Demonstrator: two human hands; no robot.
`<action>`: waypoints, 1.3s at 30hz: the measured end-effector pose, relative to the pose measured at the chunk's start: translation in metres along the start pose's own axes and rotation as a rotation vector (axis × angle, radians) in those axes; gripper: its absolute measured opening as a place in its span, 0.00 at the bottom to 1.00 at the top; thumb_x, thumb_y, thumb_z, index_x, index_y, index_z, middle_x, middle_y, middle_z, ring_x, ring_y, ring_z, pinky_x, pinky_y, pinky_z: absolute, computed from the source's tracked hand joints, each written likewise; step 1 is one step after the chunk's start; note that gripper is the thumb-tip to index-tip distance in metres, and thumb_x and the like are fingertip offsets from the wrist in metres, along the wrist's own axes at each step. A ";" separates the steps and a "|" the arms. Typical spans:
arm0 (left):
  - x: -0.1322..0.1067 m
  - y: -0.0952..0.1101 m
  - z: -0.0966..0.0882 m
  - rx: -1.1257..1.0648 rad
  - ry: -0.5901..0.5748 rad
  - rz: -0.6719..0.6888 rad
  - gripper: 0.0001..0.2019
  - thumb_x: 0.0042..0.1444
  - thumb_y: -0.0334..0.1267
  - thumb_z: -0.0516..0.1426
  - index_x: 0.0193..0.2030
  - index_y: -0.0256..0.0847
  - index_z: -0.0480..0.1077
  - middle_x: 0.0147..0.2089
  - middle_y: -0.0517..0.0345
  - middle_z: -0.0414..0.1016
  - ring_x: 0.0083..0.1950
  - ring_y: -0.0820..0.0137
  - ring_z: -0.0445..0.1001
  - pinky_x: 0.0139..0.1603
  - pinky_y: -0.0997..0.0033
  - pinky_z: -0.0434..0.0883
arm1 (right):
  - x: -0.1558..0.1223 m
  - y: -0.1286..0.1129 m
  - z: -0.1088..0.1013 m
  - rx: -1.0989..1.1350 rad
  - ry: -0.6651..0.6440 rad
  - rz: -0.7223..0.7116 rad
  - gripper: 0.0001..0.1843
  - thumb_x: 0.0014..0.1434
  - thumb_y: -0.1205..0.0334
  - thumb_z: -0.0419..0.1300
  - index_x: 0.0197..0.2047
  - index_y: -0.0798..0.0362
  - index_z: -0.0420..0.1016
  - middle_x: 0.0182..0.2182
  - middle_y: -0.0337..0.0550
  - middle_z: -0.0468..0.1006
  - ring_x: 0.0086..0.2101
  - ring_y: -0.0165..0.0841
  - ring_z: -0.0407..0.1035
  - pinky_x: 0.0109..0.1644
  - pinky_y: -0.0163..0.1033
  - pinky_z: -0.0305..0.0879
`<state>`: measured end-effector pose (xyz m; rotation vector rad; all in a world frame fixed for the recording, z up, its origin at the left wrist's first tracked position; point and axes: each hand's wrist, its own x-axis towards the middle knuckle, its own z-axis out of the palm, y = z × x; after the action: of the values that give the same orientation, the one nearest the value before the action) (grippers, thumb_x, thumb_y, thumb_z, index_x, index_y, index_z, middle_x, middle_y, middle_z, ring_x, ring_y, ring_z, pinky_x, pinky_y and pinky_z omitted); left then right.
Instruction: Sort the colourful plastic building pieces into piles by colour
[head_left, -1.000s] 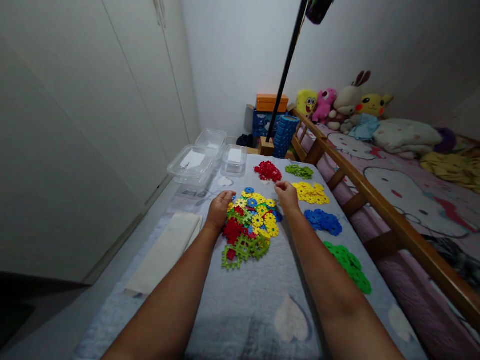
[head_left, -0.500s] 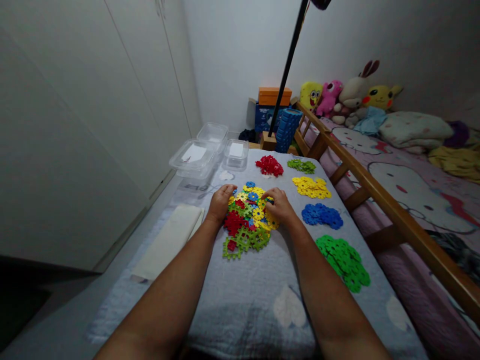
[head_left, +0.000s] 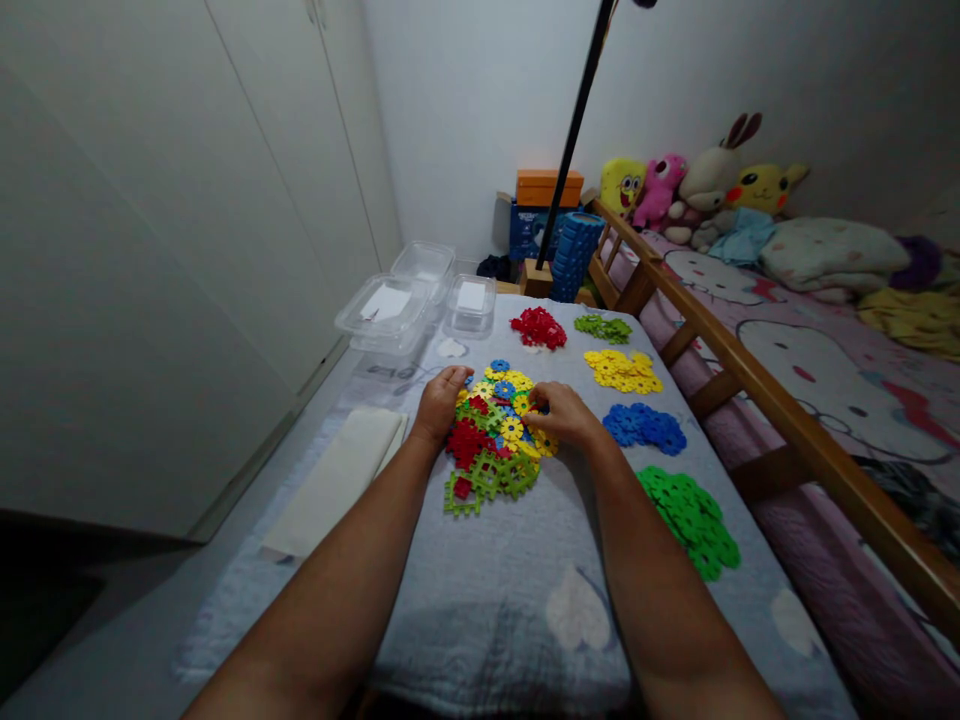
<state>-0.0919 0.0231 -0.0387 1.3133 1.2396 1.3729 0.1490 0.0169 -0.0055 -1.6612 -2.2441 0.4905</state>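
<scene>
A mixed pile of plastic interlocking pieces point(head_left: 491, 445) lies mid-table: yellow and blue flower discs, red and light green square-toothed ones. My left hand point(head_left: 441, 402) rests at the pile's left edge, its fingers curled together. A bit of blue point(head_left: 469, 381) shows by its fingertips; whether it is gripped cannot be made out. Over the right side of the pile is my right hand point(head_left: 561, 412), thumb and forefinger bent and parted above yellow discs point(head_left: 512, 429). A speck of red shows near the thumb, and the other fingers are partly hidden.
Sorted heaps line the right: red point(head_left: 538, 328), light green point(head_left: 603, 328), yellow point(head_left: 623, 371), blue point(head_left: 645, 427) and green point(head_left: 690, 520). Clear plastic boxes point(head_left: 390, 312) stand back left, near a folded cream cloth point(head_left: 337, 480). A wooden bed rail point(head_left: 697, 330) runs alongside the table.
My right hand has shifted slightly, its thumb and forefinger now farther apart over the pile. My left hand stays at the pile's left edge. The view has tilted a little.
</scene>
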 end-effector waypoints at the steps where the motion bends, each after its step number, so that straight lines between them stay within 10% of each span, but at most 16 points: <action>1: 0.000 0.000 0.000 0.000 0.001 -0.002 0.26 0.59 0.63 0.54 0.43 0.40 0.78 0.48 0.49 0.82 0.52 0.59 0.77 0.55 0.62 0.71 | 0.000 0.000 0.000 0.043 -0.018 0.000 0.11 0.50 0.60 0.69 0.38 0.52 0.78 0.35 0.41 0.77 0.36 0.34 0.66 0.40 0.37 0.58; 21: -0.001 0.002 0.000 -0.009 0.006 0.004 0.26 0.59 0.61 0.54 0.42 0.39 0.77 0.48 0.49 0.82 0.51 0.59 0.76 0.55 0.61 0.70 | -0.004 -0.012 0.001 -0.044 -0.079 -0.036 0.11 0.47 0.73 0.62 0.34 0.51 0.77 0.36 0.42 0.77 0.39 0.35 0.66 0.43 0.37 0.57; 30: -0.001 0.002 0.000 -0.017 0.015 0.000 0.26 0.58 0.62 0.54 0.42 0.40 0.77 0.48 0.49 0.82 0.51 0.59 0.77 0.56 0.61 0.70 | 0.002 0.008 -0.007 0.325 -0.025 -0.066 0.05 0.48 0.65 0.62 0.31 0.52 0.73 0.32 0.38 0.74 0.35 0.32 0.66 0.40 0.36 0.59; 39: -0.001 0.004 0.000 -0.006 0.006 -0.009 0.25 0.59 0.61 0.54 0.43 0.40 0.78 0.47 0.49 0.82 0.52 0.59 0.77 0.57 0.60 0.70 | 0.071 0.028 -0.001 0.435 0.411 0.233 0.05 0.48 0.60 0.61 0.28 0.50 0.69 0.24 0.35 0.71 0.28 0.32 0.65 0.33 0.36 0.58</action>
<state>-0.0917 0.0211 -0.0345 1.2989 1.2429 1.3737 0.1532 0.0922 -0.0145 -1.6160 -1.5345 0.5794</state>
